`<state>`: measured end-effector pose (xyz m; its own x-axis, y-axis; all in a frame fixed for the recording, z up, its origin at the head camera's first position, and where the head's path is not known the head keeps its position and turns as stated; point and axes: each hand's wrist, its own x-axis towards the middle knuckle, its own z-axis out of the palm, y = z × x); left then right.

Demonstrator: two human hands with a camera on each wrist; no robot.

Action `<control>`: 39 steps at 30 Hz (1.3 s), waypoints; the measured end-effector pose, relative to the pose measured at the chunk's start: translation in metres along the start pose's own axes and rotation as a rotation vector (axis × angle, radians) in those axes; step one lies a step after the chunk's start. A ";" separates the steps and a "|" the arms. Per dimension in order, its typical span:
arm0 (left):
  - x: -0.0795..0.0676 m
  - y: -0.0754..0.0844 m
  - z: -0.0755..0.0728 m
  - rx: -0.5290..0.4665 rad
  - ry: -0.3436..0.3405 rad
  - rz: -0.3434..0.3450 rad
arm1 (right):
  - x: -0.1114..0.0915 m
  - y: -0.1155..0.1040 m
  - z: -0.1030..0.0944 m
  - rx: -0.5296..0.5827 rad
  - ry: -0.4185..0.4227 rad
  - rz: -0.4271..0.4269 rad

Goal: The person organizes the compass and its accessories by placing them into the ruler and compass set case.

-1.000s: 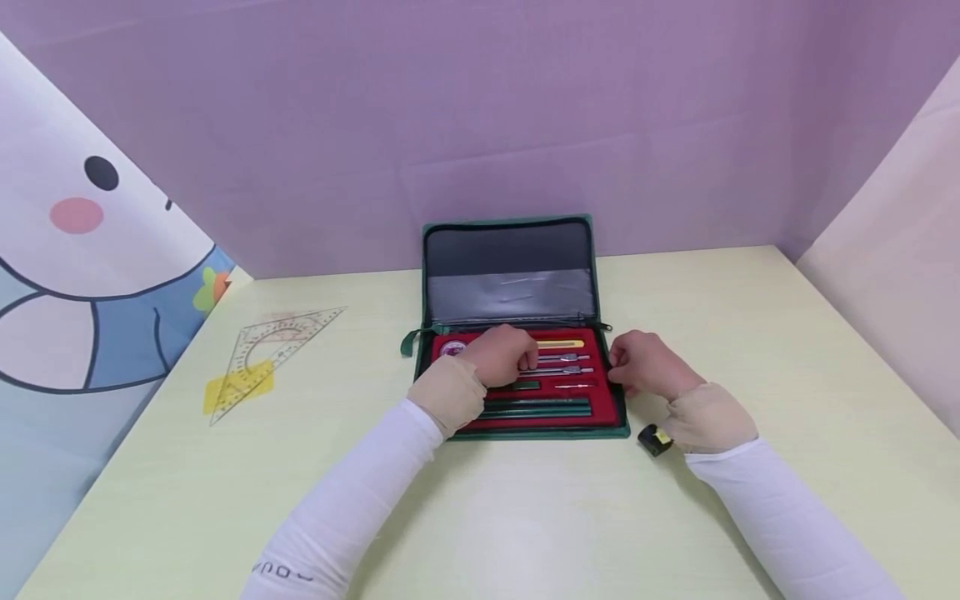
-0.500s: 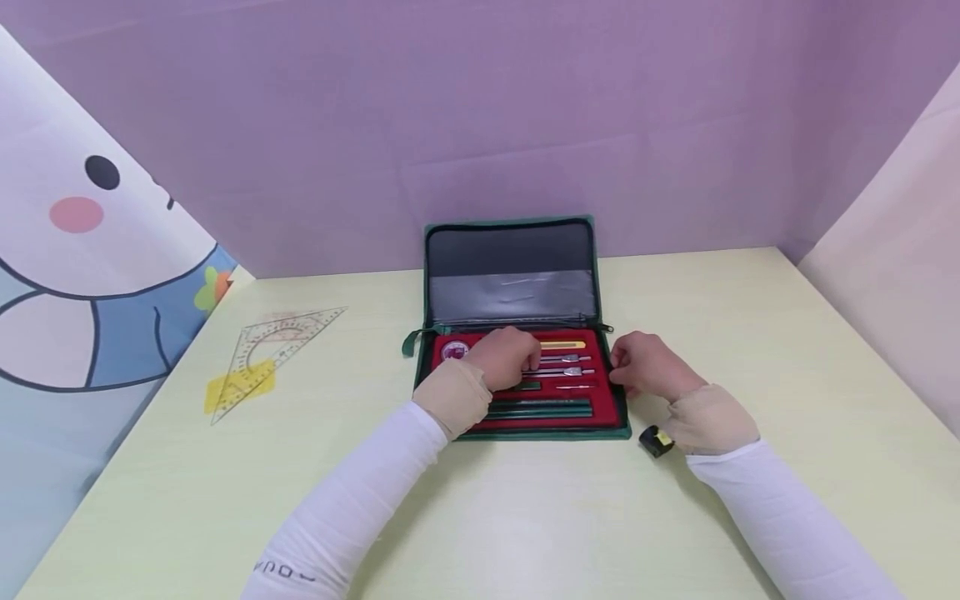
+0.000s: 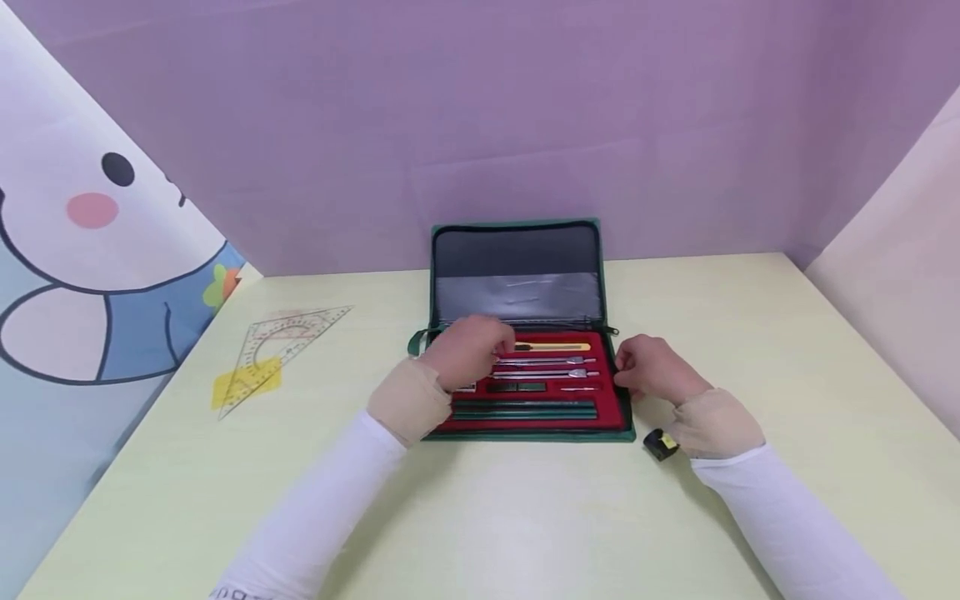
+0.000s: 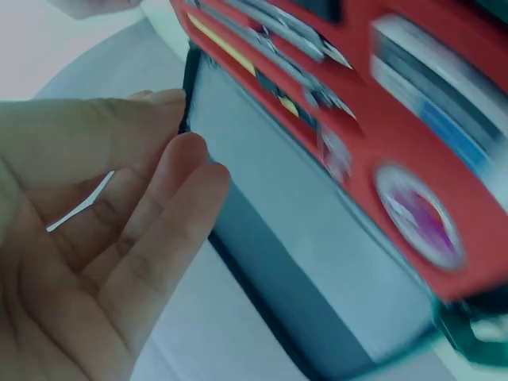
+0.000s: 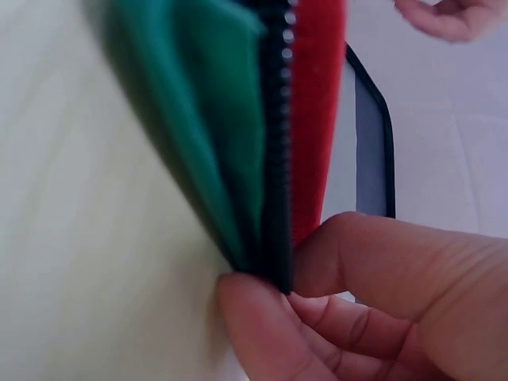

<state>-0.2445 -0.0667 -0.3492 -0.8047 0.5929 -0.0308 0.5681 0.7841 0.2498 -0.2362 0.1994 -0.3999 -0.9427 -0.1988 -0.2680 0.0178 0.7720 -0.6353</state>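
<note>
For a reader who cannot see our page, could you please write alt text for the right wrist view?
The right hand pinches the zippered edge of a green case with a red insert; part of the left hand shows at upper right.

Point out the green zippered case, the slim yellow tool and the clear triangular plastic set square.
Green zippered case [image 3: 517, 251]: head view, dark inside of the lid.
Slim yellow tool [image 3: 558, 347]: head view, on its body.
Clear triangular plastic set square [image 3: 290, 350]: head view, by its long edge.

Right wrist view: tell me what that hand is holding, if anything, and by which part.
The right hand holds the open case by its zippered right edge, pinched between thumb and finger.
</note>
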 end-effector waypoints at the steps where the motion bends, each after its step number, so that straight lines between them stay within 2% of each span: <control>1: -0.004 -0.004 -0.002 -0.003 0.015 -0.006 | 0.000 0.000 0.000 -0.001 0.000 0.001; 6: -0.029 -0.029 -0.011 0.048 0.119 0.000 | 0.001 0.002 0.000 0.003 -0.005 0.016; 10: -0.053 -0.059 -0.021 0.058 0.200 0.010 | -0.001 0.000 -0.001 0.008 -0.001 0.008; 13: -0.071 -0.086 -0.028 0.062 0.214 0.007 | -0.001 0.000 -0.002 0.016 0.002 -0.004; 17: -0.096 -0.129 -0.034 0.078 0.197 -0.007 | 0.001 0.002 -0.002 0.029 0.007 -0.017; 21: -0.119 -0.175 -0.036 0.073 0.147 -0.046 | 0.001 0.004 -0.001 0.021 0.006 -0.012; 26: -0.148 -0.213 -0.041 0.037 0.057 -0.146 | 0.002 0.003 -0.002 0.010 -0.001 0.011; 29: -0.161 -0.225 -0.044 0.017 -0.004 -0.262 | 0.001 0.003 -0.003 0.007 -0.002 0.004; 33: -0.170 -0.235 -0.046 0.001 -0.103 -0.416 | -0.001 0.004 -0.003 -0.009 0.006 -0.016; 39: -0.177 -0.247 -0.048 -0.039 -0.235 -0.556 | -0.003 0.005 -0.004 -0.020 0.006 -0.012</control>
<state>-0.2507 -0.3741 -0.3586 -0.9169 0.1240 -0.3793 0.0626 0.9834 0.1701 -0.2346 0.2063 -0.3997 -0.9449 -0.2043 -0.2559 0.0000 0.7816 -0.6237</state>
